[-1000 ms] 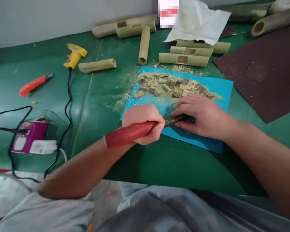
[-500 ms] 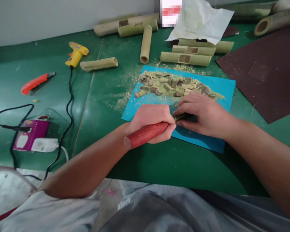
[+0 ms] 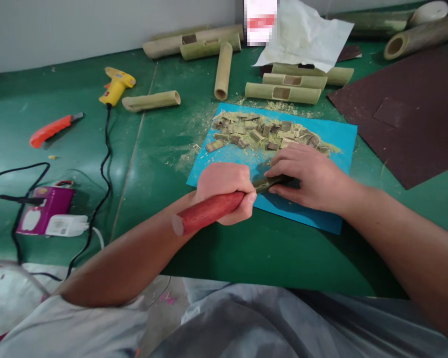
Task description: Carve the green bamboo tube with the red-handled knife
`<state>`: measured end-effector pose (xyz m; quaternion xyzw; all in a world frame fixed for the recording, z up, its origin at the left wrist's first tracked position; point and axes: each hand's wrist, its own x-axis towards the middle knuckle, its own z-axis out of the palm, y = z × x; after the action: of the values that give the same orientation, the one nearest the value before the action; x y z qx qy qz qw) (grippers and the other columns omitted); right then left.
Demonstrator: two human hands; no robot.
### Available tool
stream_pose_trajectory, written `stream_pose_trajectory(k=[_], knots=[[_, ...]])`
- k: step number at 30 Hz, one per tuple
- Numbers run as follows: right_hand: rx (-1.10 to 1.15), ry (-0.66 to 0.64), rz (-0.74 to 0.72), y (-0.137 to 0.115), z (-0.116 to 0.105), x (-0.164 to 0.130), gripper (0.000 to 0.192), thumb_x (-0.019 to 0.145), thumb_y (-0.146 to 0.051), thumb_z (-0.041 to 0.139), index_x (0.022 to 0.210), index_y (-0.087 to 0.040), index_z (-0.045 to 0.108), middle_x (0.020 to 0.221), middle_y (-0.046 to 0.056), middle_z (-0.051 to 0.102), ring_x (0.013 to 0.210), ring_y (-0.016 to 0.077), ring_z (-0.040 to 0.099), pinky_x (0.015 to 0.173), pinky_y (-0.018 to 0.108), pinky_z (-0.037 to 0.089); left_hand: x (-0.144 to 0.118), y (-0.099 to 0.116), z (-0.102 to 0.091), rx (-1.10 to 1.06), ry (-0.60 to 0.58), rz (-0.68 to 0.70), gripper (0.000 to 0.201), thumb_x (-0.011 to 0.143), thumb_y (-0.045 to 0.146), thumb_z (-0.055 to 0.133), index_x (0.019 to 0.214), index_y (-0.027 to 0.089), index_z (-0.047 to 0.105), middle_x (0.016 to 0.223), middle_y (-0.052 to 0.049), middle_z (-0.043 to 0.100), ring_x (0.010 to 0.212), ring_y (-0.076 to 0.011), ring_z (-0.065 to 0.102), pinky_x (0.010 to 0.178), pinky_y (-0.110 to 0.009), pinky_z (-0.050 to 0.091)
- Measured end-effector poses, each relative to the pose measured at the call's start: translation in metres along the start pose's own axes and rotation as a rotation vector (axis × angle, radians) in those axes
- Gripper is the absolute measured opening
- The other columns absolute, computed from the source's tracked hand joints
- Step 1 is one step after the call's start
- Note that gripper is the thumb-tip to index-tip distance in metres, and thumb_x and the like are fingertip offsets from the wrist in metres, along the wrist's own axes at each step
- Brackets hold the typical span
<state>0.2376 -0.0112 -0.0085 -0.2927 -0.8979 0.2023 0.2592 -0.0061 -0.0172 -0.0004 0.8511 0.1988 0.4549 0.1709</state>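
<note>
Left hand (image 3: 226, 191) is clenched round the red wooden handle (image 3: 205, 213) of a carving tool, butt end pointing back toward the body, so the push runs forward along the shaft. Right hand (image 3: 309, 176) lies flat, fingertips pinching a small dark bamboo piece (image 3: 271, 183) against the blue mat (image 3: 343, 134), apparently to steady it at the blade; the blade tip itself is hidden. The mat shields the green desk (image 3: 59, 139) and catches the chip pile (image 3: 265, 132) just beyond the hands. Cut bamboo tubes (image 3: 283, 92) lie further back; glue gun (image 3: 115, 85) and orange knife (image 3: 52, 130) rest well apart to the left.
</note>
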Motion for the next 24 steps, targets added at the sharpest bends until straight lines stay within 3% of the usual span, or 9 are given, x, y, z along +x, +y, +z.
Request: stream_pose_trajectory(k=[3, 5, 12, 19, 24], knots=[[0.002, 0.011, 0.015, 0.001, 0.001, 0.0, 0.015, 0.098, -0.033, 0.065, 0.098, -0.022, 0.075, 0.097, 0.01, 0.074, 0.094, 0.0277, 0.065, 0.085, 0.045, 0.049, -0.003, 0.0, 0.0, -0.02, 0.093, -0.033, 0.011, 0.084, 0.02, 0.063, 0.075, 0.026, 0.065, 0.06, 0.005, 0.069, 0.048, -0.0113, 0.061, 0.049, -0.025, 0.048], [0.007, 0.01, 0.011, 0.002, 0.002, 0.0, 0.015, 0.098, -0.033, 0.066, 0.099, -0.021, 0.076, 0.096, 0.01, 0.074, 0.093, 0.0276, 0.066, 0.084, 0.044, 0.049, -0.002, 0.001, 0.0, 0.008, 0.075, -0.041, 0.013, 0.085, 0.022, 0.063, 0.074, 0.026, 0.067, 0.061, 0.004, 0.071, 0.051, -0.0124, 0.064, 0.051, -0.025, 0.05], [-0.003, -0.016, 0.012, 0.0, -0.001, 0.0, 0.017, 0.099, -0.033, 0.063, 0.101, -0.021, 0.075, 0.099, 0.011, 0.074, 0.095, 0.0286, 0.066, 0.084, 0.044, 0.049, 0.005, 0.005, -0.005, 0.161, -0.162, -0.143, 0.023, 0.082, 0.023, 0.054, 0.062, 0.024, 0.065, 0.054, 0.001, 0.066, 0.05, -0.0131, 0.063, 0.049, -0.026, 0.047], [0.013, -0.02, 0.03, 0.001, 0.0, 0.0, 0.018, 0.1, -0.032, 0.063, 0.103, -0.021, 0.076, 0.101, 0.011, 0.074, 0.096, 0.0277, 0.065, 0.084, 0.043, 0.048, 0.006, -0.004, -0.005, -0.048, -0.108, -0.084, 0.017, 0.085, 0.017, 0.06, 0.069, 0.022, 0.062, 0.058, 0.004, 0.063, 0.049, -0.009, 0.056, 0.051, -0.023, 0.045], [0.029, 0.005, 0.026, 0.002, 0.003, 0.0, 0.016, 0.098, -0.03, 0.065, 0.103, -0.019, 0.076, 0.101, 0.012, 0.074, 0.097, 0.0283, 0.066, 0.086, 0.044, 0.049, 0.005, -0.006, -0.006, 0.126, -0.267, 0.044, 0.03, 0.092, 0.017, 0.056, 0.063, 0.022, 0.054, 0.059, 0.001, 0.059, 0.052, -0.0114, 0.053, 0.054, -0.027, 0.043]])
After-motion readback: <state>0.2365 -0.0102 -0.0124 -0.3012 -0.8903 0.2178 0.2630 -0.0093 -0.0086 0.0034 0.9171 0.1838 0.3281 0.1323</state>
